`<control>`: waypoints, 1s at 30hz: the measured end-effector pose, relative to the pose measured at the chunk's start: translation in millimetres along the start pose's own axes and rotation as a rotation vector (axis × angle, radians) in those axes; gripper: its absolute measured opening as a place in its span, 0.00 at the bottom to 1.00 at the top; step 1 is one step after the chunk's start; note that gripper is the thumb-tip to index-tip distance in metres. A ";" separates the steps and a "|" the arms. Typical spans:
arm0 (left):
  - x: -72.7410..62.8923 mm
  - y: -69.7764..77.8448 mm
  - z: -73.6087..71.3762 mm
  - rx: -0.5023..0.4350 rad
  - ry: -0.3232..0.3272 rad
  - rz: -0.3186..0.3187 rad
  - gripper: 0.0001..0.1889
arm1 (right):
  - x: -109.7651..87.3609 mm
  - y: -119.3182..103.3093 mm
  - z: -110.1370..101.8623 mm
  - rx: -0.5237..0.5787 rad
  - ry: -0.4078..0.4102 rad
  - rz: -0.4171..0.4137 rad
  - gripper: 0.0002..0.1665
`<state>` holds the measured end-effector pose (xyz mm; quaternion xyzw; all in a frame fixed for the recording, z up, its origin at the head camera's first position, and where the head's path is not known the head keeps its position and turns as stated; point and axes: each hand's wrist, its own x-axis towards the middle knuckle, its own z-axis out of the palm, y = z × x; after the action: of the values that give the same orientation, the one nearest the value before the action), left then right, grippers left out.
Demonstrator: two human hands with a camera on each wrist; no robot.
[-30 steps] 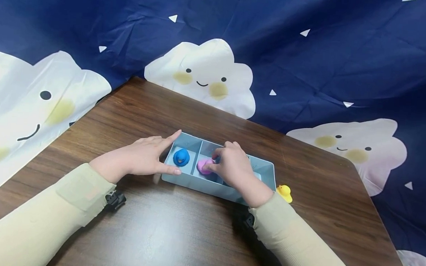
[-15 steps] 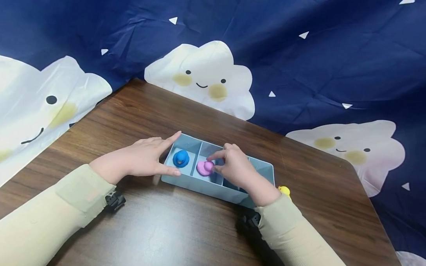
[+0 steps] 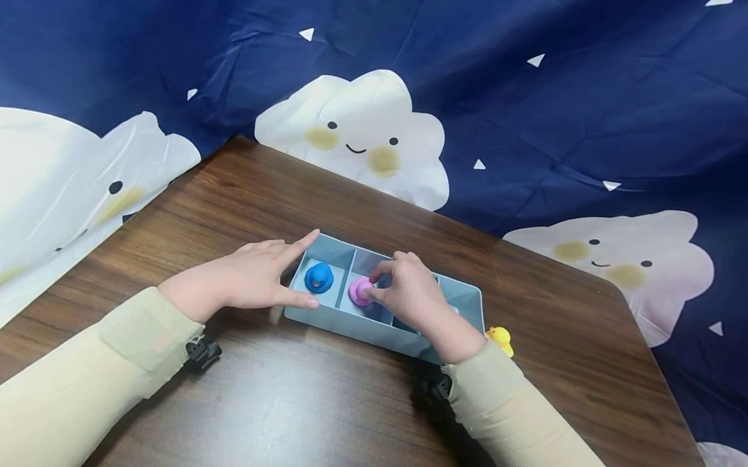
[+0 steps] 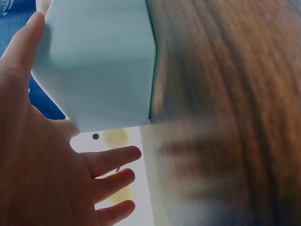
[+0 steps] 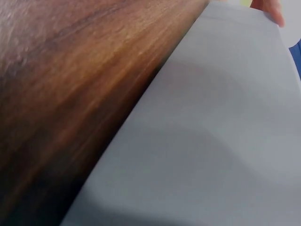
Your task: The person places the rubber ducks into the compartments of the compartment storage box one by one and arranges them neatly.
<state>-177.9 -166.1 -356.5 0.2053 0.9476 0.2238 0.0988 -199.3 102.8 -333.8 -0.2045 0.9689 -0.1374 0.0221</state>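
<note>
A pale blue divided box [image 3: 363, 332] sits on the table. My left hand [image 3: 249, 276] is at its left end in the head view, with thumb and index finger spread straight across the end against the rim. In the left wrist view the other fingers [image 4: 115, 161] stretch out below the box, touching nothing. A blue rubber duck [image 3: 319, 277] sits in the leftmost compartment. My right hand [image 3: 412, 290] reaches into the neighbouring compartment and pinches a pink rubber duck [image 3: 359, 291] between thumb and index finger. That hand and wrist hide part of the compartments further right.
A yellow rubber duck [image 3: 499, 339] stands on the brown wooden table [image 3: 269, 408], just outside the box's right end. Behind the table hangs a dark blue curtain [image 3: 497, 80] with white smiling clouds.
Half a second ago the right index finger was lifted off the pink duck, which showed more fully; now finger and thumb close on it again. The left hand has stayed in place.
</note>
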 end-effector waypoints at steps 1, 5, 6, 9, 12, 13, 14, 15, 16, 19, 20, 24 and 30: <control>0.2 -0.1 0.0 0.001 0.000 0.001 0.60 | -0.1 -0.8 -0.3 -0.001 -0.001 0.003 0.15; 0.9 -0.6 -0.1 0.009 0.001 0.003 0.60 | -1.2 -3.4 -0.7 -0.008 0.003 0.012 0.15; 0.9 -0.5 -0.2 0.010 0.001 0.003 0.60 | -1.5 -3.9 -0.7 -0.010 0.005 0.015 0.15; 0.5 0.0 -0.5 0.007 0.002 0.005 0.60 | -2.3 -5.1 -0.2 -0.012 0.012 0.023 0.15; -0.2 1.1 -0.9 0.000 0.002 0.004 0.60 | -2.7 -5.5 0.4 -0.010 0.015 0.028 0.15; -0.3 1.4 -0.9 -0.002 0.002 0.004 0.60 | -3.1 -5.3 0.1 -0.009 0.017 0.026 0.16; -0.4 1.7 -0.8 -0.002 0.002 0.004 0.60 | -3.9 -4.9 -0.9 0.002 0.017 0.029 0.17; -0.4 1.9 -0.5 -0.001 0.002 0.004 0.60 | -5.4 -4.1 -3.1 0.015 0.018 0.028 0.18; 0.0 2.5 -0.2 0.000 0.001 0.005 0.59 | -7.5 -2.4 -6.4 0.030 0.028 0.023 0.19; 1.7 3.8 1.1 0.005 0.001 0.011 0.60 | -18.8 5.3 -23.5 0.094 0.088 -0.002 0.21; 2.1 4.0 1.5 0.005 0.001 0.012 0.59 | -24.3 8.4 -31.3 0.122 0.113 -0.010 0.21; 2.2 3.7 2.5 0.008 0.001 0.006 0.59 | -50.4 28.3 -62.5 0.174 0.231 -0.066 0.17; -0.6 2.2 2.0 0.018 0.004 -0.003 0.62 | -92.9 74.9 -91.5 0.164 0.284 -0.023 0.15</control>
<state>-176.1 -163.9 -357.2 0.2046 0.9500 0.2155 0.0956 -152.6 229.5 -267.7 -0.1914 0.9455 -0.2437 -0.1000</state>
